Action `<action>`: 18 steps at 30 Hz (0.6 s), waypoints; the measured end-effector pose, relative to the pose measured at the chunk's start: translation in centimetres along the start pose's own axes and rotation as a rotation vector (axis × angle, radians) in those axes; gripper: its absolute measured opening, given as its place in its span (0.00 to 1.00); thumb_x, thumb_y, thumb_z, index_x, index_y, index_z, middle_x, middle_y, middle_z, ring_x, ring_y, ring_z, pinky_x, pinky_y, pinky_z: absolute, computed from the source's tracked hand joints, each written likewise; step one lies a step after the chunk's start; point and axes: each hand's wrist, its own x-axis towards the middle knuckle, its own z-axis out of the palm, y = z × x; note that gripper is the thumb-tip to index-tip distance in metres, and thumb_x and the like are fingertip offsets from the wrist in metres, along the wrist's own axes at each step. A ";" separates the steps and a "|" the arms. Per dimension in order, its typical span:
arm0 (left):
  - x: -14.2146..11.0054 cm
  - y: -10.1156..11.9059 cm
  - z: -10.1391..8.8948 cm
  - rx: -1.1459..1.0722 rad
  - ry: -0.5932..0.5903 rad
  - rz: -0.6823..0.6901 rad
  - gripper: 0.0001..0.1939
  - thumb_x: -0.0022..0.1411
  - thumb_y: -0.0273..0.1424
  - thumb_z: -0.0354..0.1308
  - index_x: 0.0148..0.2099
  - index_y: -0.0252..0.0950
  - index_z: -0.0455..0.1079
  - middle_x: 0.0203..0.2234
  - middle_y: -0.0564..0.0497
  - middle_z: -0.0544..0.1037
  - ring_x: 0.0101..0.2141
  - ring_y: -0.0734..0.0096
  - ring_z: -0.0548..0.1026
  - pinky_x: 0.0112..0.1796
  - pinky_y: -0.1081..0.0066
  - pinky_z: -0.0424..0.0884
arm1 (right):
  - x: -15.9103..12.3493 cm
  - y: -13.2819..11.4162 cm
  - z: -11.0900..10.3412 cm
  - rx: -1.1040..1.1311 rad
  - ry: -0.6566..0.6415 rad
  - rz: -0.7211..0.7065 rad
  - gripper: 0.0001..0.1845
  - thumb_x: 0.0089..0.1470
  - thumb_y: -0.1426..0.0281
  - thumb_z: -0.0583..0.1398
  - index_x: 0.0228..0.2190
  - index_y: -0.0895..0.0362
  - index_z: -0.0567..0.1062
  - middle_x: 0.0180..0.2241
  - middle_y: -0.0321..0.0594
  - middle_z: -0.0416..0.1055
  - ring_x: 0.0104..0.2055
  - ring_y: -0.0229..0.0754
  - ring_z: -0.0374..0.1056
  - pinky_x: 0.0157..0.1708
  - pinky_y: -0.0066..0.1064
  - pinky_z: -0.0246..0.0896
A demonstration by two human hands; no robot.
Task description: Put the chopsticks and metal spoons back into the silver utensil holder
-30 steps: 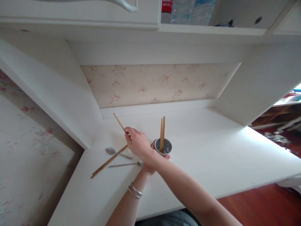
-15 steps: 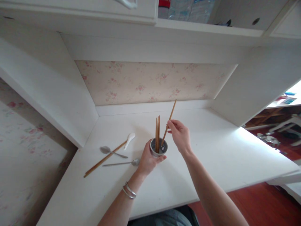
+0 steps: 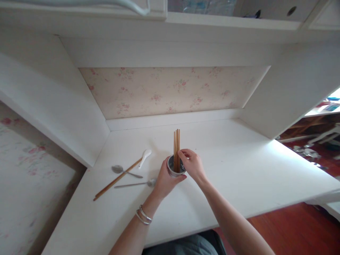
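Note:
My left hand [image 3: 165, 180] is wrapped round a metal utensil cup [image 3: 177, 174] with small holes in its inner wall. Several wooden chopsticks [image 3: 176, 141] stand upright in the cup, bunched together. At the cup's right rim, my right hand [image 3: 193, 165] pinches a chopstick of this bunch between thumb and fingers. Left of the cup, a pair of wooden chopsticks [image 3: 107, 187] lies slantwise on the table. A metal spoon [image 3: 117, 169] crosses over them, and a white soup spoon [image 3: 145, 157] lies by their upper end. Another metal spoon [image 3: 151, 182] lies beside my left hand.
The white tabletop [image 3: 233, 163] is bounded by a left side panel [image 3: 63, 95], a right side panel [image 3: 287, 92] and a floral back wall [image 3: 159, 92]. An overhead cabinet [image 3: 79, 17] hangs above, with clear plastic bottles [image 3: 207, 7] in its open part.
My right hand has moved left and down. The chopstick it held tilted apart from the others now stands upright with them in the cup. The view has shifted slightly.

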 end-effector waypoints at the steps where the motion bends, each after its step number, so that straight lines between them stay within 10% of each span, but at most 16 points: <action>1: 0.0 0.0 0.0 0.003 0.002 0.000 0.44 0.37 0.29 0.73 0.57 0.37 0.59 0.52 0.42 0.70 0.53 0.56 0.68 0.54 0.59 0.63 | 0.0 0.1 -0.1 0.009 -0.005 0.000 0.17 0.56 0.57 0.54 0.32 0.53 0.78 0.34 0.37 0.77 0.36 0.42 0.72 0.39 0.33 0.65; 10: -0.4 1.6 0.0 0.079 -0.058 0.029 0.40 0.41 0.28 0.71 0.57 0.39 0.60 0.51 0.44 0.72 0.51 0.58 0.70 0.53 0.57 0.63 | -1.8 3.2 -0.1 0.595 -0.356 0.013 0.37 0.49 0.55 0.62 0.57 0.50 0.57 0.56 0.43 0.64 0.56 0.46 0.63 0.55 0.42 0.58; 14: -0.6 2.0 0.1 0.079 -0.097 0.030 0.37 0.44 0.32 0.70 0.56 0.38 0.63 0.48 0.43 0.73 0.49 0.56 0.71 0.51 0.58 0.66 | -2.9 4.6 0.5 0.707 -0.445 -0.016 0.52 0.37 0.55 0.70 0.59 0.52 0.53 0.55 0.47 0.65 0.56 0.50 0.62 0.56 0.46 0.55; 18: -1.6 1.9 -1.0 0.242 -0.055 0.074 0.44 0.41 0.34 0.72 0.60 0.39 0.60 0.55 0.41 0.68 0.55 0.51 0.65 0.56 0.56 0.60 | -3.3 5.0 0.9 0.685 -0.455 -0.056 0.45 0.37 0.56 0.70 0.54 0.54 0.61 0.52 0.48 0.68 0.54 0.51 0.64 0.54 0.46 0.58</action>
